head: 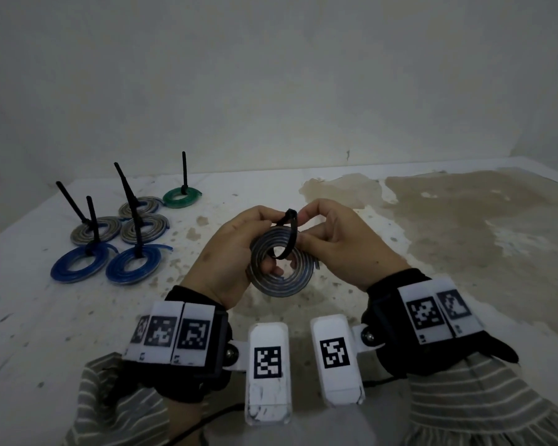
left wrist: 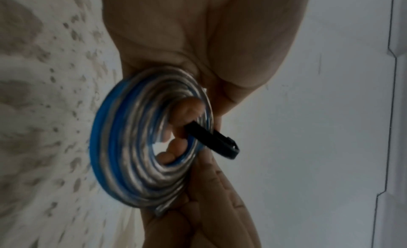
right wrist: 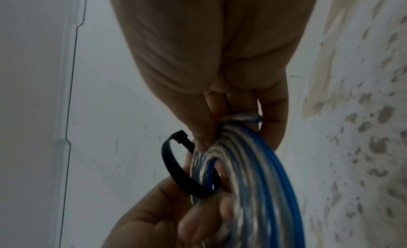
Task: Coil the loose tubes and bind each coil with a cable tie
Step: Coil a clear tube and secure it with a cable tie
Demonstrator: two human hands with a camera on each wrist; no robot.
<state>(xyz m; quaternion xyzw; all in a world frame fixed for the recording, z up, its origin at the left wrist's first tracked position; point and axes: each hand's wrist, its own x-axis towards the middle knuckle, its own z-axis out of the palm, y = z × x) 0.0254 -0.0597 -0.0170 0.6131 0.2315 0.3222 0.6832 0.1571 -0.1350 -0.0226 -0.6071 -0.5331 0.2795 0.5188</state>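
Both hands are up over the middle of the tabletop (head: 335, 194), wrists low and fingers raised toward each other, with a coil (head: 281, 265) held between them above the surface. The left hand (head: 232, 252) grips the coil from its left edge, thumb on the near face, fingers curled behind it and showing through the central hole. The right hand (head: 342, 243) comes in from the right, fingers curled, pinching the top edge of the coil right where the black cable tie (head: 289, 235) sits.

The tie runs through the coil's hole and loops up over its top edge, its small head (right wrist: 180, 134) standing clear at the top of the loop. The loop is slack, with a gap showing between strap and tube in the right wrist view.

The coil itself is a flat spiral of clear tube with blue turns in it, several rings deep, its free end (head: 316, 264) poking out on the right. From the left wrist view it tilts on edge, blue on the outer rim.

Far left on the tabletop lie six bound coils (head: 123, 233), each with a black tie tail sticking upward: two blue, three greyish, one green (head: 181, 197) at the back.
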